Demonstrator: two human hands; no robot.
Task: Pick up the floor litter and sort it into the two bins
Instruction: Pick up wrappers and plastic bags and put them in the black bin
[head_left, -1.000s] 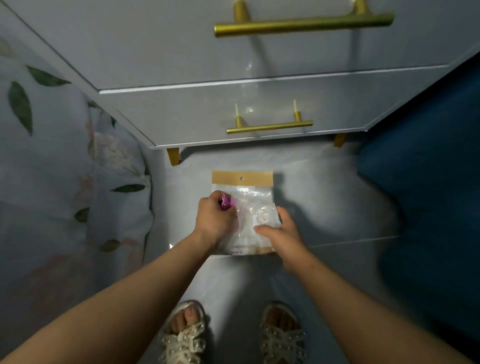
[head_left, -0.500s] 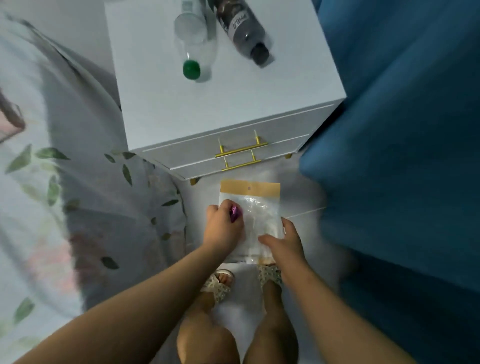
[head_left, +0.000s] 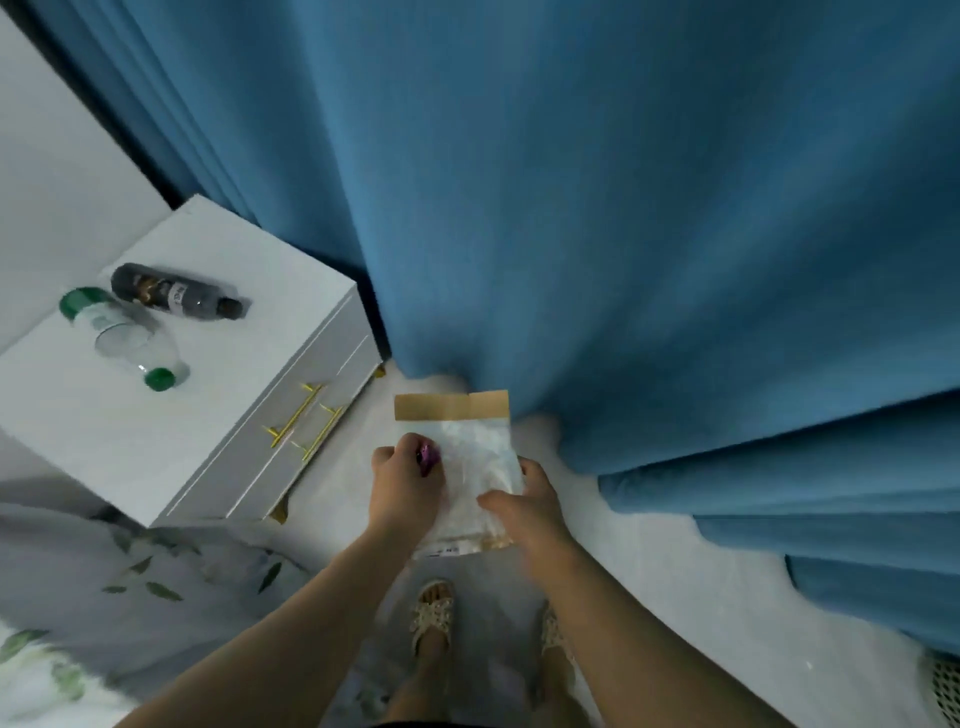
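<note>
The fingers (head_left: 410, 446) of the left hand (head_left: 402, 491) were curled tight. They pinched the left edge of the packet (head_left: 480, 465) and trapped a small pink piece (head_left: 430, 454) against it. The right hand (head_left: 527, 514) closed on the opposite edge, thumb on top and the other fingers tucked behind the film. Between them the packet was held in the air just right of the nightstand (head_left: 218, 431), above the pale floor (head_left: 701, 587).

The packet looked very light and limp, and its film was probably slippery, so a pinch on the edges might let it sag or slide. The stiffer card strip seemed the surer place to take hold for a one-handed carry. The pink piece was too small and blurred to identify, and it would likely be easy to drop.

The packet was a flat sleeve of clear plastic, crinkled and glossy. A plain brown card strip topped the end farthest from the hands, and a small printed label showed at the near end. Its contents could not be made out.

On the nightstand lay a dark bottle (head_left: 176, 299) and a clear bottle (head_left: 124, 338) with a green cap. A blue curtain (head_left: 623, 234) hung behind and to the right of the nightstand.
</note>
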